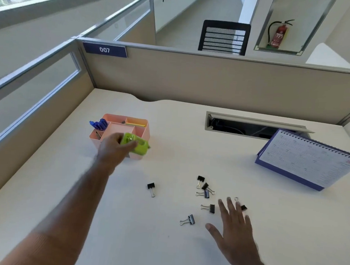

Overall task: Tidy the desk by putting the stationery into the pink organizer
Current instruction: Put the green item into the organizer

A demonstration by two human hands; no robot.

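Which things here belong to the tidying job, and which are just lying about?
Part of the job:
pink organizer
green stapler, in the left hand
blue pens
binder clips
right hand

Just there:
desk calendar
cable tray
office chair
fire extinguisher

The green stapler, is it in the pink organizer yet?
Not yet: the left hand holds the green stapler over the pink organizer.

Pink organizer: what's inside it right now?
The pink organizer holds blue pens in its left compartment and a yellow item at the back. The centre tray looks bare. The left hand, gripping a green stapler, covers the front compartments.
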